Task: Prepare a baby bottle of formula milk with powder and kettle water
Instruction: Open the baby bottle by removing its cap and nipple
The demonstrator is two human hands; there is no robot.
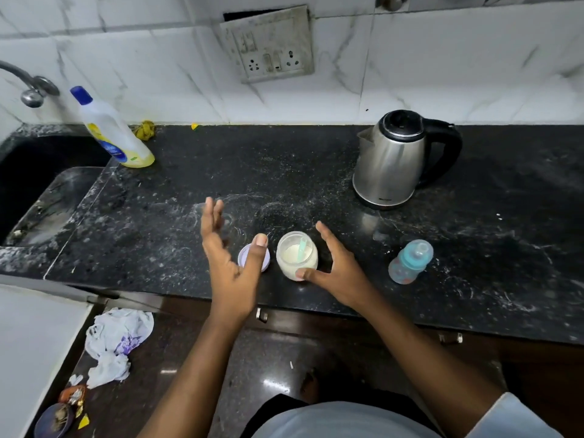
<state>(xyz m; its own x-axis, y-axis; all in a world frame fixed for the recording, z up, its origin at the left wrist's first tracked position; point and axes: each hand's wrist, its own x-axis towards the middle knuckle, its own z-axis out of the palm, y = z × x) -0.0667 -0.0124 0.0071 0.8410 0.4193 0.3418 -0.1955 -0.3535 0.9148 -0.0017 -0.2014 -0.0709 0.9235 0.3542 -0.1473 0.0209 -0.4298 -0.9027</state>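
An open clear jar (296,256) of pale formula powder stands near the counter's front edge, with a light green scoop (302,248) stuck in it. Its lilac lid (245,258) lies on the counter just to the left, partly hidden by my left thumb. My left hand (232,267) hovers over the lid with fingers spread, holding nothing. My right hand (335,270) is spread beside the jar, thumb tip touching its lower front. A capped baby bottle (410,261) with a teal top stands to the right. A steel kettle (395,159) with black handle stands at the back right.
The black granite counter (284,172) is dusted with white powder. A dark sink (41,188) and tap (31,86) are at the left, with a yellow liquid bottle (110,131) beside them. A wall socket (271,45) sits above. Crumpled bags (117,343) lie on the floor.
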